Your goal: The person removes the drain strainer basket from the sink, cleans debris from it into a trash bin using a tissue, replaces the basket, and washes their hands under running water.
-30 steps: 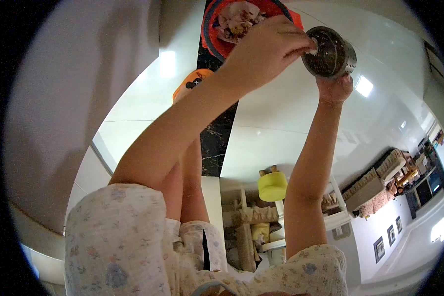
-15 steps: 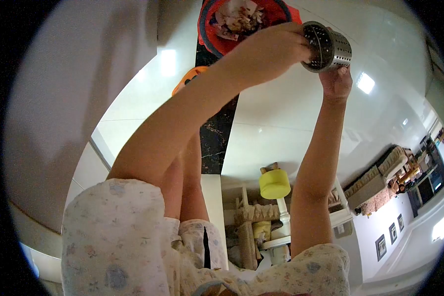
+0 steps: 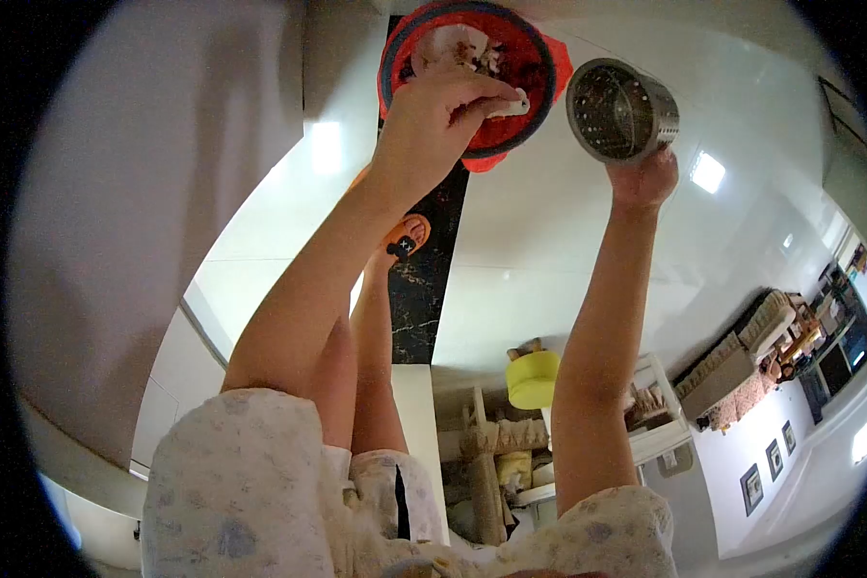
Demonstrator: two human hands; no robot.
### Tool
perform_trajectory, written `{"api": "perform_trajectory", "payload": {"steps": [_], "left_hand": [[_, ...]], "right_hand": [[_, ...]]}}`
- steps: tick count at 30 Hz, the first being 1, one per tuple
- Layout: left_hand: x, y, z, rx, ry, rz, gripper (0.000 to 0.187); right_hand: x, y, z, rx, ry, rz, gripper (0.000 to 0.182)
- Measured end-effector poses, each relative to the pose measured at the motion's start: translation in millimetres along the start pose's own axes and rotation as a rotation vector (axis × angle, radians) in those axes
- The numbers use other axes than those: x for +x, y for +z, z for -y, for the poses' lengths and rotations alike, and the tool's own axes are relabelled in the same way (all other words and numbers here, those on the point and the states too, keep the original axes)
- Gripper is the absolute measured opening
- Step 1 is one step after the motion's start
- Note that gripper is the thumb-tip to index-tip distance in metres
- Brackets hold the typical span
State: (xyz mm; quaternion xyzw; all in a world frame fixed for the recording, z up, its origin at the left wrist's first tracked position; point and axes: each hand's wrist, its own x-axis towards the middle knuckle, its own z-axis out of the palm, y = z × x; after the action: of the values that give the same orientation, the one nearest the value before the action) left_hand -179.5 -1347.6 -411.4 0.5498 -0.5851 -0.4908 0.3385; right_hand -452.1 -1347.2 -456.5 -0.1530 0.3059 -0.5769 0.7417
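A small white piece point(image 3: 515, 104) is pinched between the fingers and thumb of my left hand point(image 3: 437, 120), over the red-lined bin point(image 3: 538, 111). White scraps and dark bits of waste lie inside the bin. To the right of it, my right hand point(image 3: 645, 179) holds a perforated metal strainer cup point(image 3: 626, 111) from below and behind. The cup is tilted, and its round opening faces left toward the bin. Wet-looking specks show on its inner wall.
My foot in an orange sandal point(image 3: 412, 234) is on a dark marbled floor strip point(image 3: 417, 308), with glossy white tiles either side. A yellow-green round object point(image 3: 533, 380) and shelving point(image 3: 491, 438) stand lower down. Framed pictures point(image 3: 750, 488) hang at the lower right.
My left hand has come out of the strainer cup and moved left over the bin, with the white piece now showing in it. The cup has shifted slightly left and down.
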Motion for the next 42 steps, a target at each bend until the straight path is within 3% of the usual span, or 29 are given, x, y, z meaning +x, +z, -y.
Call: {"api": "perform_trajectory", "payload": {"steps": [6, 12, 15, 18, 21, 24, 27, 30, 33, 36, 39, 42], "left_hand": [[11.0, 1.6, -11.5, -0.114, -0.224, -0.054, 0.015], [14.1, 7.0, -0.5, -0.294, -0.227, -0.12, 0.017], [13.5, 6.6, -0.4, -0.3, -0.152, -0.128, 0.018], [9.3, 5.5, -6.4, -0.113, -0.121, -0.093, 0.017], [9.3, 12.0, -1.6, 0.121, 0.151, -0.158, 0.015], [6.5, 16.0, 1.8, 0.203, 0.256, -0.11, 0.017], [7.9, 17.7, 5.3, 0.298, 0.38, -0.19, 0.018], [9.4, 19.4, -6.9, 0.236, 0.423, -0.188, 0.019], [12.9, 29.2, -10.6, 0.296, 0.549, -0.064, 0.021], [16.5, 41.5, -10.6, 0.54, 0.8, -0.007, 0.022], [18.9, 48.9, -13.0, 0.696, 0.776, 0.11, 0.011], [21.6, 54.7, -22.7, 0.765, 0.562, 0.229, 0.009]], "right_hand": [[-1.2, 14.6, -12.4, 0.025, 0.028, 0.002, 0.057], [-2.0, 33.4, -23.4, 0.007, -0.008, -0.1, 0.052], [-2.6, 38.2, -25.2, -0.027, -0.015, -0.081, 0.05], [-4.7, 33.0, -29.9, -0.076, -0.023, -0.109, 0.05], [-6.5, 31.5, -29.3, -0.086, -0.008, -0.133, 0.052], [-9.7, 30.0, -30.7, -0.114, -0.018, -0.14, 0.053], [-11.4, 34.9, -33.2, -0.127, -0.027, -0.128, 0.054], [-13.1, 36.8, -28.8, -0.142, 0.002, -0.09, 0.059], [-15.5, 37.2, -27.2, -0.11, 0.032, -0.136, 0.058], [-18.4, 27.8, -26.5, -0.069, 0.055, -0.048, 0.056], [-20.9, 28.1, -28.4, -0.129, 0.002, -0.073, 0.054], [-16.3, 36.7, -21.9, -0.216, -0.045, -0.019, 0.053]]}}
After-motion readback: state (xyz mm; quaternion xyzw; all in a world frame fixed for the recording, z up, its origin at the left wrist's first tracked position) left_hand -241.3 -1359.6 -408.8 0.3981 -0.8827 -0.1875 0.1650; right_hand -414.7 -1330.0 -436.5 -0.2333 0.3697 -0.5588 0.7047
